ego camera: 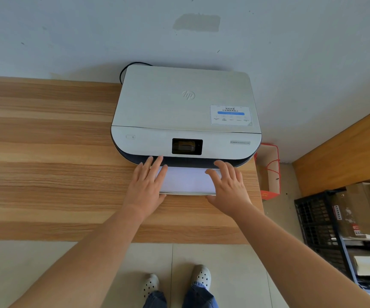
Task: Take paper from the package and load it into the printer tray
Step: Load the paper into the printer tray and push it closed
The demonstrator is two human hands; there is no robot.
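I stand at the wooden surface (46, 152) with the printer (185, 112) ahead of me at twelve o'clock, pushed back against the wall. The stack of paper (187, 180) lies in the tray (187, 193) that juts from the printer's front edge toward me, at its six o'clock. The stack's far end is already under the dark front lip; the near part is exposed, white and flat.

My left hand (145, 187) lies at the stack's nine o'clock side, fingers (157, 168) spread and flat, their tips up against the printer's front, thumb low by the near corner. My right hand (227, 185) is the same at three o'clock: open, fingers splayed, palm down at the sheet's edge. Neither hand pinches anything; both press and guide.

I judge this to be the seating step: sliding the stack home and squaring it. To do it well I should push evenly from both sides, so the sheets go in straight and do not skew. Light flat pressure keeps the top sheets from buckling or fanning. I cannot see the width guides or how deep the stack sits, so I go by feel for the stop. The package is not in view.
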